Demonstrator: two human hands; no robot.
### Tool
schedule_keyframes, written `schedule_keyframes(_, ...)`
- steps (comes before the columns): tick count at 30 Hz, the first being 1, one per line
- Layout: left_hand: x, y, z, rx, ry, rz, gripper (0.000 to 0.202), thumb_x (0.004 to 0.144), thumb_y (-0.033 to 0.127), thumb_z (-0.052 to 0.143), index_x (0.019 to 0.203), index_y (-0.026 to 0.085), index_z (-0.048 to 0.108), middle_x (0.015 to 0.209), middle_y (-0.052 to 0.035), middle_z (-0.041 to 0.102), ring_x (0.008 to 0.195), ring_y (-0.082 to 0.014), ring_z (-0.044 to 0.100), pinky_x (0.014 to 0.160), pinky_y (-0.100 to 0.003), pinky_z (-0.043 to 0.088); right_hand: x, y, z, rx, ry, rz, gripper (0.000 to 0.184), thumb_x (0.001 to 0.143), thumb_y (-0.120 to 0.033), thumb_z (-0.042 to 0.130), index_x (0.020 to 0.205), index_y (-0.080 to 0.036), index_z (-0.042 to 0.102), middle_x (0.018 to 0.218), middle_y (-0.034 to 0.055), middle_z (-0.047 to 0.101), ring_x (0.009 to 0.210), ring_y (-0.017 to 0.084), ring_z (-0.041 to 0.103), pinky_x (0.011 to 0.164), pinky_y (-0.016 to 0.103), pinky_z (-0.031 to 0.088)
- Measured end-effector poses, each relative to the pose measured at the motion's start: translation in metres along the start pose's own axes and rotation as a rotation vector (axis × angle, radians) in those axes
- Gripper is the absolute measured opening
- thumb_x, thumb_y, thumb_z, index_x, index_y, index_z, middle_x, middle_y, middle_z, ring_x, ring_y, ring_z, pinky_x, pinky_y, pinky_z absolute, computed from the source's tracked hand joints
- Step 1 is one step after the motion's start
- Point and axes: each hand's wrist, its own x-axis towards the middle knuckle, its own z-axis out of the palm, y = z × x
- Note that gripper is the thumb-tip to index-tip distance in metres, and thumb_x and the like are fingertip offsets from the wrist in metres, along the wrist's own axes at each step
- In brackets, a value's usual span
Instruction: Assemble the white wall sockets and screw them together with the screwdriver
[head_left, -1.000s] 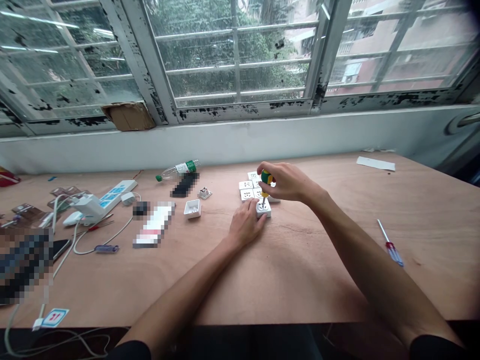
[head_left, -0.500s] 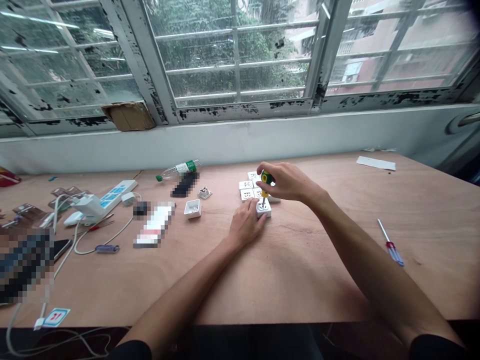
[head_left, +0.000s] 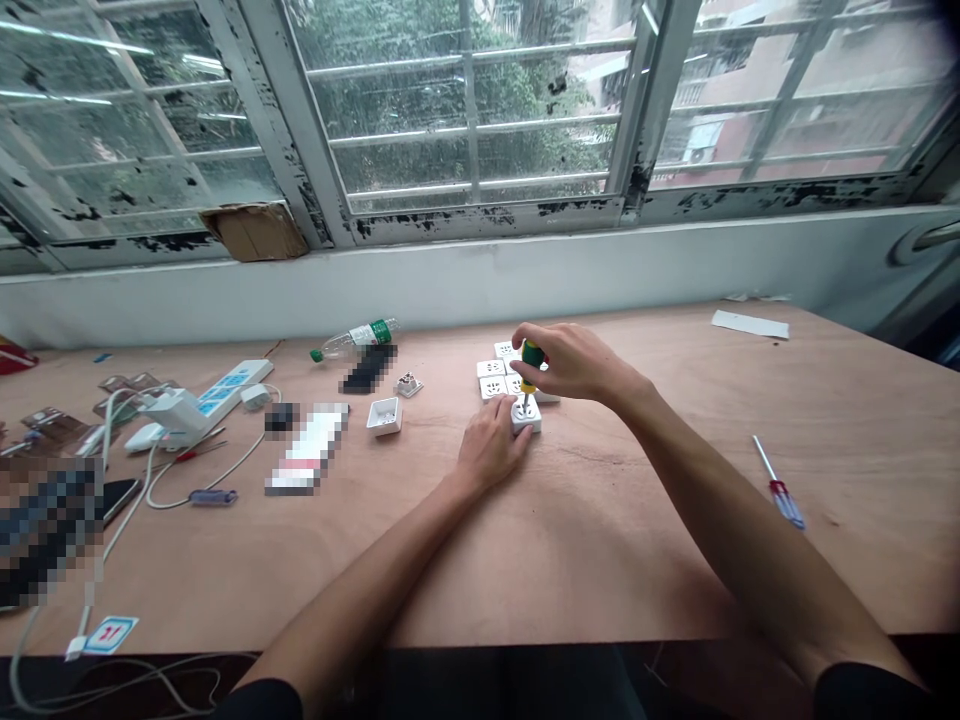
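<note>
Right hand (head_left: 566, 362) closed around green-and-yellow screwdriver (head_left: 531, 366), shaft tip down at centre of white wall socket (head_left: 526, 415); left hand (head_left: 491, 448) cupped against socket, steadying it. Further socket panels (head_left: 493, 378) clustered just behind, unattended; open white back box (head_left: 384, 416) apart on plywood desk (head_left: 637, 560).

- The right hand (head_left: 570, 362) wraps the screwdriver (head_left: 532, 366), hiding part of its handle, and covers part of the back sockets (head_left: 492, 368).
- The left hand (head_left: 491, 448) hides one side of the front socket (head_left: 526, 416).
- Too blurred to name: a dark block (head_left: 367, 368), a small dark block (head_left: 281, 420), a white block (head_left: 306, 450) and a large block (head_left: 49, 520).
- A red packet (head_left: 10, 355) runs off the left edge.
- The left forearm (head_left: 360, 600) and right forearm (head_left: 750, 560) run off the bottom edge.
</note>
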Motion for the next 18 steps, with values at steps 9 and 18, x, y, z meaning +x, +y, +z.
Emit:
schedule_keyframes(9, 0.0002, 0.0007, -0.0007, -0.005, -0.004, -0.003, 0.039, 0.091, 0.031, 0.059, 0.125, 0.021, 0.043, 0.126, -0.0117, 0.056, 0.113, -0.0283, 0.059, 0.093, -0.043, 0.051, -0.0019, 0.0002, -0.002, 0.073, -0.018, -0.049, 0.031, 0.082, -0.028, 0.053, 0.111, -0.019, 0.058, 0.095, 0.0075, 0.07, 0.075, 0.02, 0.059, 0.062, 0.031, 0.037)
schedule_keyframes(18, 0.0002, -0.0004, 0.0001, -0.001, 0.0, 0.002, 0.039, 0.091, 0.031, 0.059, 0.124, 0.021, 0.043, 0.126, -0.0115, 0.057, 0.112, -0.0284, 0.059, 0.093, -0.043, 0.051, -0.0018, 0.0011, -0.0011, 0.049, -0.009, -0.035, 0.028, 0.084, -0.032, 0.054, 0.109, -0.02, 0.058, 0.092, 0.0068, 0.07, 0.074, 0.02, 0.059, 0.062, 0.031, 0.038)
